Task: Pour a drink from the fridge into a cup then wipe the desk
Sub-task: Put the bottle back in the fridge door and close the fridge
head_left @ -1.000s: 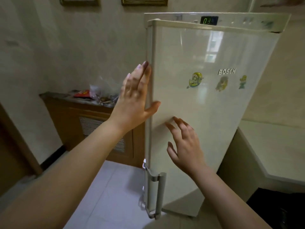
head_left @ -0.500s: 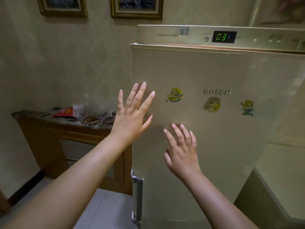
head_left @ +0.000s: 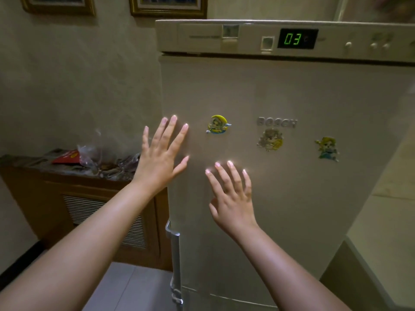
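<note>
- Fridge door [head_left: 292, 198]: smooth, glossy cream panel, flat & rectangular; sits closed under the control strip [head_left: 202, 37] w/ only a thin dark seam between
- Control strip: same cream plastic, small round knobs toward its right end, black display [head_left: 297, 38] w/ green "03"
- Handle [head_left: 176, 261]: brushed-metal vertical bar low on the door's left edge, below my L hand [head_left: 160, 162]
- L hand: fingers straight & fanned, palm toward the door, at the door's left edge about mid-height; thumb & nearer fingers overlap the door face, little finger hangs off it over the wall; grips nothing; can't tell if tips touch
- R hand [head_left: 233, 203]: fingers spread, a bit bent, lower & right of L hand, in front of the door face inboard of the left edge; grips nothing; contact unclear
- Hands near each other, apart; door lies straight beyond both palms
- Door face, right of my hands: 3 cartoon stickers [head_left: 216, 124] in a loose row, raised silver BOSCH lettering [head_left: 277, 122] above the middle one
- Left of fridge: wooden cabinet [head_left: 56, 198] w/ slatted vent & dark stone-look top; crinkly clear bags [head_left: 94, 153] & a red packet [head_left: 67, 157] on that top, near its back edge
- Gilt picture frames [head_left: 168, 6] on a textured beige wall; pale floor tiles [head_left: 125, 286] below
</note>
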The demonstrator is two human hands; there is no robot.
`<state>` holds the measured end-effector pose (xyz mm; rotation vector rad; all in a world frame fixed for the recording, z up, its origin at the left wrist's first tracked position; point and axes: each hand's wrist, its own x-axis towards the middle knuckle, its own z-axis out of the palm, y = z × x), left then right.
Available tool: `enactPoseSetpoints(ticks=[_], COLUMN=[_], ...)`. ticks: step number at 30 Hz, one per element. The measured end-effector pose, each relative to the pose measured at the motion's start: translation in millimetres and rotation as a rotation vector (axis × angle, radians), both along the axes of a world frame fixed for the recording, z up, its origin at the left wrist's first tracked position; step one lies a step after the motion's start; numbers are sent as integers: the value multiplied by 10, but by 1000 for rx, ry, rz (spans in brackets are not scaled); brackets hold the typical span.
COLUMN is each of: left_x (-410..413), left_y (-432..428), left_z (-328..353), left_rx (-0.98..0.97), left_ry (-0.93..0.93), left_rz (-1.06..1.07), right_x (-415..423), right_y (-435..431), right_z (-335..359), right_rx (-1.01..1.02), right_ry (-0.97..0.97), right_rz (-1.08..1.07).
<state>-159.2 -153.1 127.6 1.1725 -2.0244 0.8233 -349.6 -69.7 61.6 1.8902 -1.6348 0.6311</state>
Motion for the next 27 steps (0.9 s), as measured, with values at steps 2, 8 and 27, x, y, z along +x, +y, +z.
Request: enactPoseSetpoints(ticks=[2, 8, 27], left_x=[30, 131, -137], left_y=[15, 315, 2403], left_z=[12, 33, -904], left_rx=[2, 45, 794], left_ry=[-6, 88, 561], left_rz=[-18, -181, -883], right_x=[28, 157, 343], right_y=[18, 232, 2868], right_z=[9, 55, -110], right_rx=[15, 139, 285], right_ry=[-6, -41, -488], right_rz=[-12, -62, -325])
